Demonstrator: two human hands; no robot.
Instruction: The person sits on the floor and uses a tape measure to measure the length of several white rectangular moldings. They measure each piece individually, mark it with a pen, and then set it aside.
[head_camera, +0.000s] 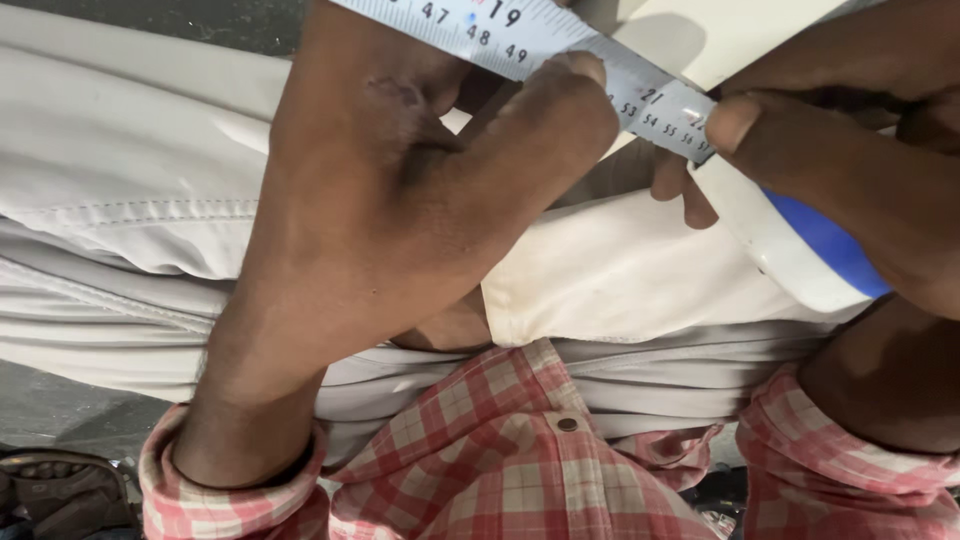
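Cream-white fabric (130, 170) fills most of the frame, upper left across to centre right, folded in layers with a stitched seam running along the left part. It lies bunched under both hands.

Left hand (400, 200) is the big shape in the centre, wrist at lower left, fingers pointing to the upper middle. Fingers curled closed, thumb tip pressed down on the measuring tape (520, 35) at top centre, pinning it against the fabric. The other fingertips are hidden behind the hand.

Right hand (850, 150) sits at upper right, partly cut by the frame edge. Thumb presses on the tape's blade just where it leaves the tape case (790, 240); fingers wrapped closed around that case, which is white with a blue side and sits at centre right, touching the fabric.

The tape is a pale metal strip with printed scale marks, running from top centre diagonally down to the right, stretched taut between the two thumbs.

Red-and-white checked shirt sleeves (500, 470) cover the lower frame, cuffs at both wrists, one small button near bottom centre.

Dark brown bag-like thing (60, 495) at the bottom left corner, only partly seen.
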